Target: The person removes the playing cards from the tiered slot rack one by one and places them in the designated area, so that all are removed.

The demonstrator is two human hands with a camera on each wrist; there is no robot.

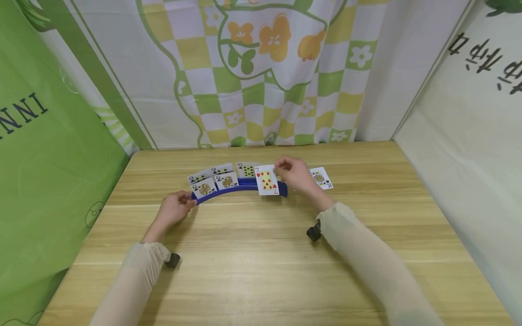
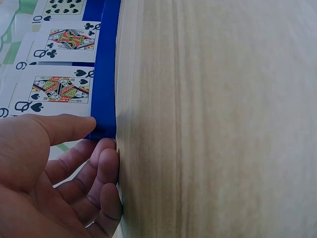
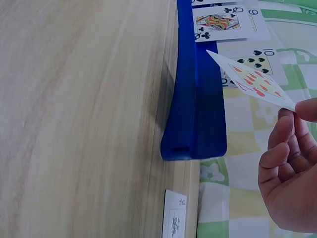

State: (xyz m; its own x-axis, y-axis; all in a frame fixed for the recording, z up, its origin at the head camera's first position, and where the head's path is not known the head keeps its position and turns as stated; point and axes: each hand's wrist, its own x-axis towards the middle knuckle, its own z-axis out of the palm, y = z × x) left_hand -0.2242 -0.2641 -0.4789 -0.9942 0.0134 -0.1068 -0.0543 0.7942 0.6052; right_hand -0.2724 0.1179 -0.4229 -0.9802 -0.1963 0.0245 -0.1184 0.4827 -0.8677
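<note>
Playing cards point(image 1: 227, 180) are standing in the blue holder point(image 1: 247, 182) mid-frame, five seemingly done, and I'm pinching its end with my left hand point(image 1: 175, 209), a seven point(image 1: 267, 181) with my right hand point(image 1: 294, 175), while a king point(image 1: 321, 178) is lying centre-right, both apparently remaining.

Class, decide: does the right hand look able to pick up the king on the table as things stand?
Probably not until freed: the right hand pinches the seven of hearts. Otherwise the way looks open, as the king lies close by with nothing seen on it.
</note>
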